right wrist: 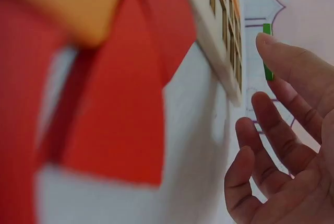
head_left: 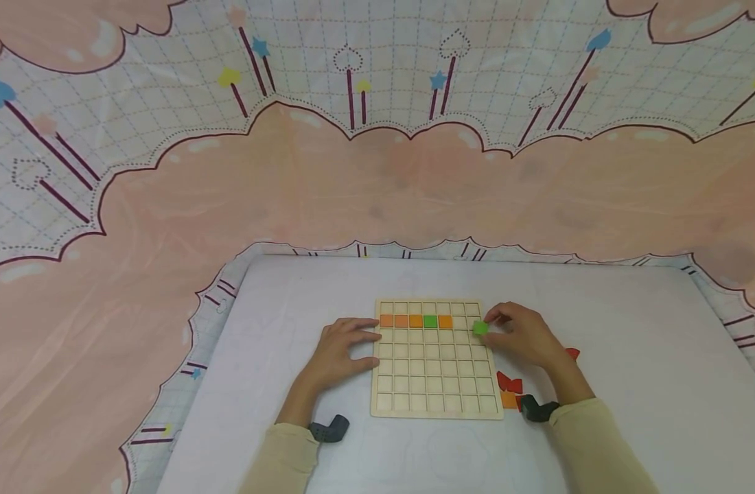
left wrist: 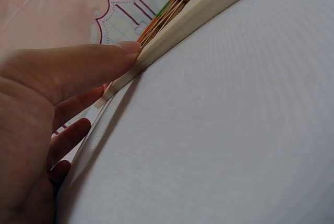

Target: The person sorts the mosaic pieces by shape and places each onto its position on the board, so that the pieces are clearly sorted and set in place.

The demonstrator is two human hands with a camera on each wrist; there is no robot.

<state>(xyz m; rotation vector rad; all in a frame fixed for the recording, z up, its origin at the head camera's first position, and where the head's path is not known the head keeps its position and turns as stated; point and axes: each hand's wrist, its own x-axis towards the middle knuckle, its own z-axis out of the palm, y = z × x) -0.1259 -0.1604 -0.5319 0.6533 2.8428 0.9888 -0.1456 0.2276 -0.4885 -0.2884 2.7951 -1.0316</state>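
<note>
Right hand point(head_left: 526, 337) pinches green tile point(head_left: 480, 328) over board point(head_left: 436, 398)

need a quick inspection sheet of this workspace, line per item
surface: white table under a wooden grid board.
job's things: green tile pinched over the board's right edge; second row holds three orange tiles, a green placed tile, then one more orange.
clutter: loose red and orange pieces right of the board.
grippers: left hand rests on the board's left edge, fingers straight; right hand pinches the green tile.
cables: nothing seen.
surroundings: pink cloud-patterned cloth backdrop; dark wrist mounts on both wrists.
</note>
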